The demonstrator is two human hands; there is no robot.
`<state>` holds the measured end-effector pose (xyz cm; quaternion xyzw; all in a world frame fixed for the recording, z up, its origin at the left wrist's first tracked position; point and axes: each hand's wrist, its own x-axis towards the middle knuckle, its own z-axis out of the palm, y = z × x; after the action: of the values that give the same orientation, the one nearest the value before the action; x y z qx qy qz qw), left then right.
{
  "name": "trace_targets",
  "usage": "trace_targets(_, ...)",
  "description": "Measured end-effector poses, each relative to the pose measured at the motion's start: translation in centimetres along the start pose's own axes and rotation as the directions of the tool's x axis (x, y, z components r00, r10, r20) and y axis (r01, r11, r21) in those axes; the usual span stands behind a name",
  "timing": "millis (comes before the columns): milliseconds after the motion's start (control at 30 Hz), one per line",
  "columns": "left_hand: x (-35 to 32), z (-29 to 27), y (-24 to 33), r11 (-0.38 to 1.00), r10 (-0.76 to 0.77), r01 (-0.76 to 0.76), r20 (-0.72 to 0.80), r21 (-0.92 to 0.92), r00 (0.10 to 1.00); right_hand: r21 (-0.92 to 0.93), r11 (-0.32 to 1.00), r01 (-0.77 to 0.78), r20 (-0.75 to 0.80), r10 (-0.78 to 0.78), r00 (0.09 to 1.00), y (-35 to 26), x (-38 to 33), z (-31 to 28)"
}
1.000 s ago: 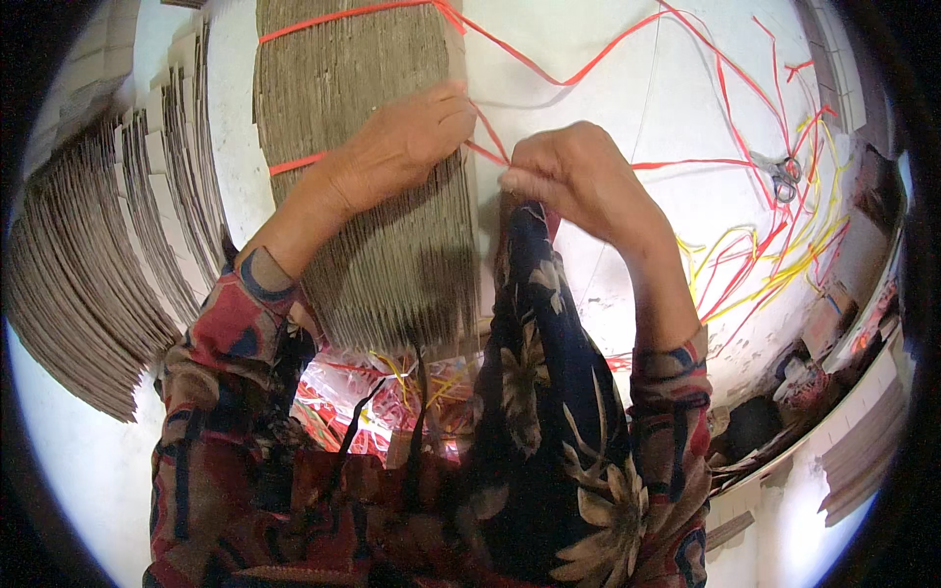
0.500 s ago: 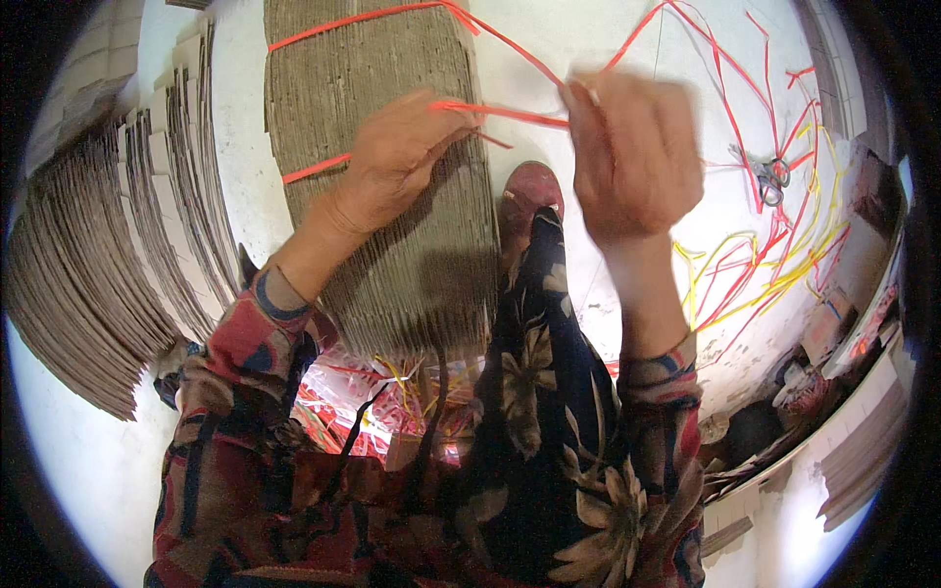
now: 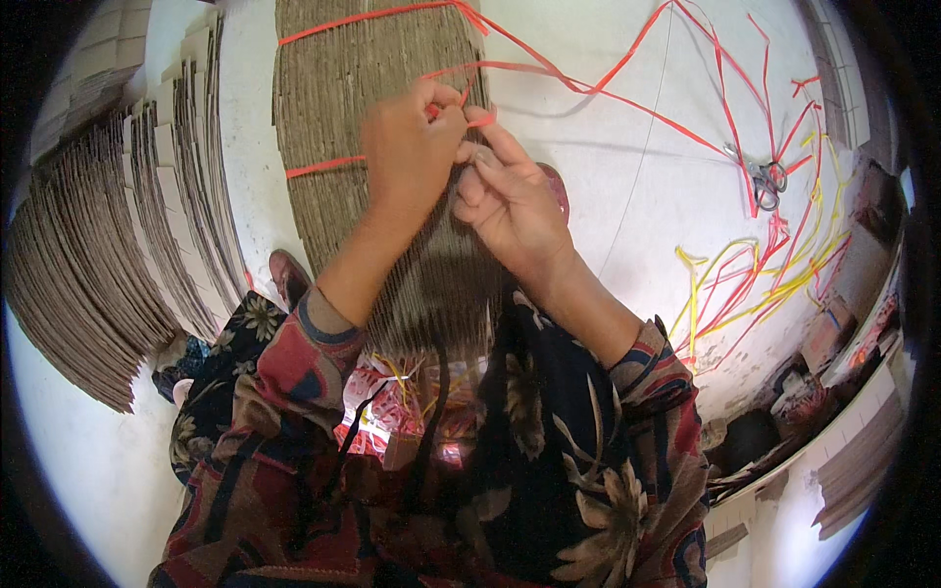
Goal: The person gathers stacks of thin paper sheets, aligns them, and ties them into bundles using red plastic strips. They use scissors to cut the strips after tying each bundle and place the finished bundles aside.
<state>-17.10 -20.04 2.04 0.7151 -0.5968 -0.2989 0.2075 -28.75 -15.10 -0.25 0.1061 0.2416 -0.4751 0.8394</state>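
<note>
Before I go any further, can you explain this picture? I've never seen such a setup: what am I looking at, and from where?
There is no machine: these are a person's bare left hand and right hand. A wide fisheye camera on the person's head looks down at them, so straight edges bend near the rim.

Below the hands is a stack of brown corrugated cardboard with red strap across it. The left hand holds red strap; the right fingertips touch it, though their grip is unclear. To the right, scissors and loose yellow and red straps lie on the pale floor.
</note>
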Motion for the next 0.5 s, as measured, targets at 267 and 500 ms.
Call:
trace_targets(267, 3.0, -2.2, -1.0, 0.776, -0.098, 0.495, 0.700, -0.391, 0.707, -0.710, 0.704, -0.032, -0.110, -0.066, 0.992, -3.0, -0.2, 1.7)
trace_targets(500, 3.3, -2.3, -1.1, 0.847, 0.029, 0.399, 0.780, -0.351, 0.626, -0.987, 0.040, 0.157, 0.149, -0.148, 0.978, -4.9, 0.9, -0.4)
